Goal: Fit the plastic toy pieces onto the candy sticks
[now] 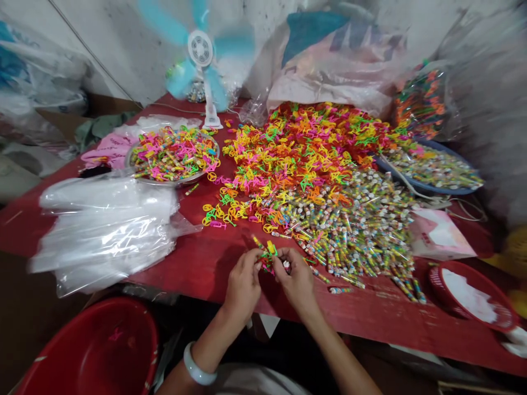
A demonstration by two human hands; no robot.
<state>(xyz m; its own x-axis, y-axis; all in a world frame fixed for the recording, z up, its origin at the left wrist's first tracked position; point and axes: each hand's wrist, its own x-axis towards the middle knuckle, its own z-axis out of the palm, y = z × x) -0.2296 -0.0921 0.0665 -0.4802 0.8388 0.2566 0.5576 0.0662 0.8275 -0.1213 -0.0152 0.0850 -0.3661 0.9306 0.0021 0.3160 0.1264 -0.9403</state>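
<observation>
Red table (197, 258) stands before a pale wall (111, 33), with a blue-bladed fan (200, 48) on its far side. In the head view, the left hand (244, 280) and the right hand (298, 277) meet above the near edge, both pinched closed on small coloured pieces (270, 249); which hand holds which piece, I cannot tell. Beyond them lie a heap of bright plastic shapes (288, 153) and many wrapped sticks (354, 230). Clear bags (111, 225) rest at left, near a filled bowl (187, 180).
</observation>
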